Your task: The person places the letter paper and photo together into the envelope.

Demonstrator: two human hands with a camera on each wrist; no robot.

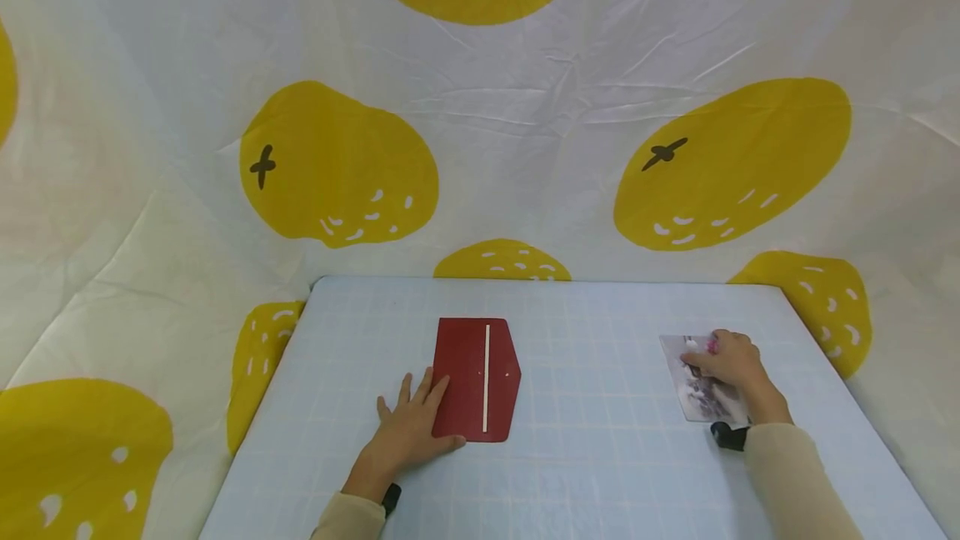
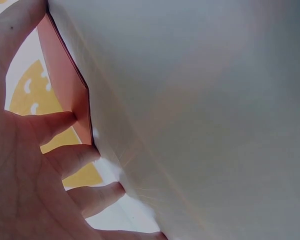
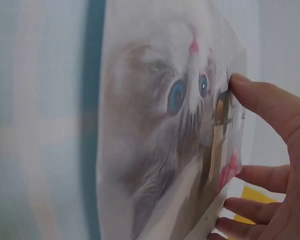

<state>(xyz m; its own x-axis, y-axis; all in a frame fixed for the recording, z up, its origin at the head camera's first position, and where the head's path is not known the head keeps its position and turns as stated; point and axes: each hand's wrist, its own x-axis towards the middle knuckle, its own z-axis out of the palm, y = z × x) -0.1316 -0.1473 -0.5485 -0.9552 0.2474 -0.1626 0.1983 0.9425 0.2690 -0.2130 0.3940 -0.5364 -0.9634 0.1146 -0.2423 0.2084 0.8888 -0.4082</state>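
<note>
A red envelope (image 1: 463,357) with a white strip and a pointed flap lies on the table, flap toward the right. My left hand (image 1: 408,430) is spread at its left edge, with thumb and fingertips resting on or beside it; in the left wrist view the envelope (image 2: 65,75) appears edge-on beyond the fingers. To the right, my right hand (image 1: 729,361) pinches a picture of a cat (image 1: 696,394) by its upper right part. Close up, the blue-eyed cat print (image 3: 155,115) has my thumb on its face and fingertips at its far edge.
A pale blue checked cloth (image 1: 585,473) covers the table. Behind and to the sides hangs a white curtain (image 1: 525,148) printed with large yellow fruit. Dark wrist-worn devices (image 1: 729,435) sit at both cuffs, the right one close by the picture's lower edge.
</note>
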